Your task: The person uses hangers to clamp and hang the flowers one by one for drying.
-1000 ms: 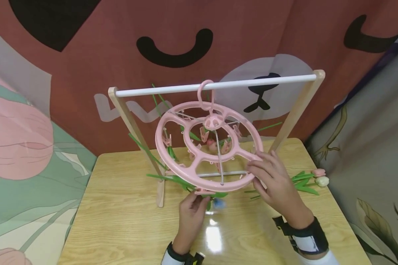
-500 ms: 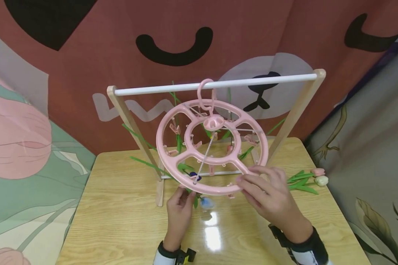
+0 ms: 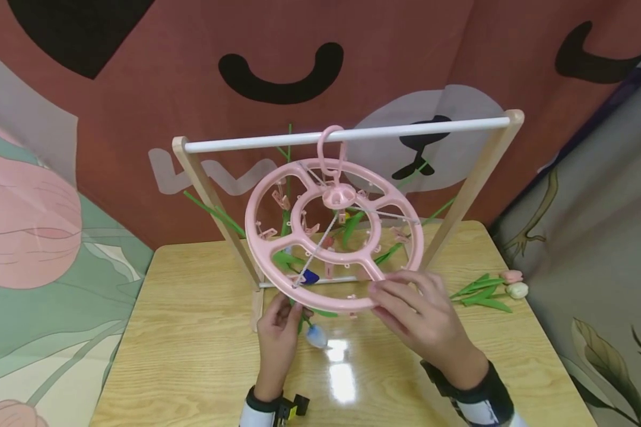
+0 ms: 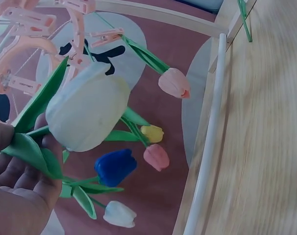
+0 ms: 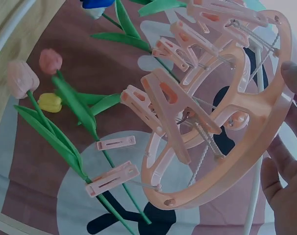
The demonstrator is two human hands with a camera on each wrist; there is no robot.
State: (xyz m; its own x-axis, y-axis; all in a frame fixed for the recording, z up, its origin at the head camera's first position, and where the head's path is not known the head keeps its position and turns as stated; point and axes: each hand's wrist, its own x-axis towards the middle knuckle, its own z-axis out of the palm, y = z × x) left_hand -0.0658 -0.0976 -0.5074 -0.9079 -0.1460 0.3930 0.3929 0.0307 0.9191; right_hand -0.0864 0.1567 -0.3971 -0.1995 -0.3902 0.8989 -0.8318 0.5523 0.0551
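Note:
A round pink clip hanger (image 3: 333, 305) hangs tilted by its hook from the rack's white bar. My right hand (image 3: 424, 320) grips the front right of its rim, fingers on top. Below the front left of the rim, my left hand (image 3: 278, 335) pinches a pale blue tulip (image 3: 316, 336) by its stem and leaves; in the left wrist view this tulip (image 4: 88, 110) fills the middle. Clothespins (image 5: 173, 107) hang from the rings. Several tulips are clipped on head-down, among them a dark blue one (image 4: 115, 167), a pale pink one (image 4: 174, 82) and a yellow one (image 5: 50, 103).
The rack has wooden posts (image 3: 472, 184), a white top bar (image 3: 278, 142) and a low white crossbar (image 4: 207, 147). Two loose tulips, pink (image 3: 511, 276) and white (image 3: 517, 290), lie on the wooden table (image 3: 192, 356) at right. A printed curtain (image 3: 395, 47) stands behind.
The hanger has turned, its front edge swinging left. Both hands have moved left, my right hand still on the rim and my left still holding the pale blue tulip.

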